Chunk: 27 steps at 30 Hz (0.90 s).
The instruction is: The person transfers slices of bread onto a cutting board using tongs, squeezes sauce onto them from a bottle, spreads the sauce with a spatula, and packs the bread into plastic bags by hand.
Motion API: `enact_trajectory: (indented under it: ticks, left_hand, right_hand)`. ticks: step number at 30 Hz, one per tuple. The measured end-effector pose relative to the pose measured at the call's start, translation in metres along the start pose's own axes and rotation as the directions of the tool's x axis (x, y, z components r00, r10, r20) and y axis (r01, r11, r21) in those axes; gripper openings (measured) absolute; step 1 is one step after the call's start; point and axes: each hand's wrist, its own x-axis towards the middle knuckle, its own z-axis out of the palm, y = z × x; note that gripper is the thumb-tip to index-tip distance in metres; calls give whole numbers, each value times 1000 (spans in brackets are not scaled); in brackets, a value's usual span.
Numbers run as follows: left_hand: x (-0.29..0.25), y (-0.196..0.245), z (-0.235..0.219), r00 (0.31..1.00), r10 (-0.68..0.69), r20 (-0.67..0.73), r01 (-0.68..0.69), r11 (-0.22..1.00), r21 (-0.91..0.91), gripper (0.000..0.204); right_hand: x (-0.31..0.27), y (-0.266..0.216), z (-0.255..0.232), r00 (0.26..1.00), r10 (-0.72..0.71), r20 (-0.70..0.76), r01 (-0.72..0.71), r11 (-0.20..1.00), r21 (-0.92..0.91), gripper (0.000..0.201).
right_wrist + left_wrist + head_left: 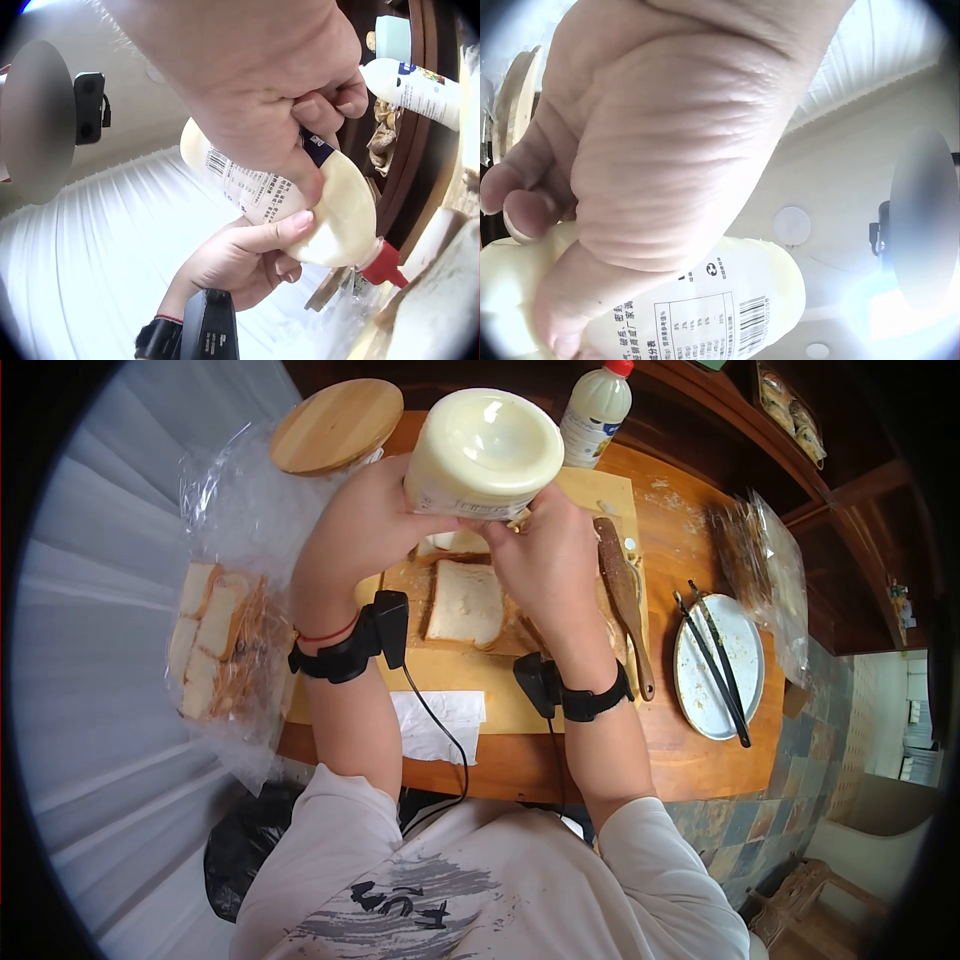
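Both hands grip a squeeze bottle [485, 450] of pale yellow sauce, turned upside down with its base toward the head camera. My left hand [365, 525] holds one side, and my right hand [550, 555] wraps the other, the thumbs close together on the label. In the right wrist view the bottle's red nozzle [384, 262] points down close over a slice of bread. One bread slice [465, 605] lies flat on a wooden board, just below the hands. Behind it another slice [455, 543] is partly hidden by the hands and bottle.
Right of the board lie a wooden spatula [622, 595] and a plate [690, 670] bearing black tongs [713, 670]. A second bottle [595, 415] with a red cap stands behind. Bagged bread [215, 630], a round wooden piece [338, 425] and a paper napkin [440, 720] are leftward.
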Motion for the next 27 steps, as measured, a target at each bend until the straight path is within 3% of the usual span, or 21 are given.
enact_trajectory:
  ticks: [4, 6, 17, 19, 27]
  left_hand:
    - [-2, 4, -4, 1000, -4, 6, 4, 1000, 5, 41]
    - [-3, 4, -6, 1000, -22, 9, 22, 1000, -3, 42]
    - [2, -2, 3, 999, 0, 33, 1, 999, -50, 42]
    - [4, -2, 9, 999, 39, 17, -37, 990, -135, 37]
    - [12, 1, 18, 998, 61, 32, -60, 998, -17, 36]
  right_hand:
    - [0, -3, 1, 1000, -25, 7, 25, 998, 54, 32]
    - [-1, -10, 1, 997, 75, 30, -76, 996, 37, 28]
    - [-1, -9, -8, 1000, 8, -10, -9, 996, -87, 32]
    - [-1, -10, -12, 1000, 19, -17, -21, 994, -105, 32]
    - [2, -7, -19, 999, 24, -46, -31, 989, -142, 29]
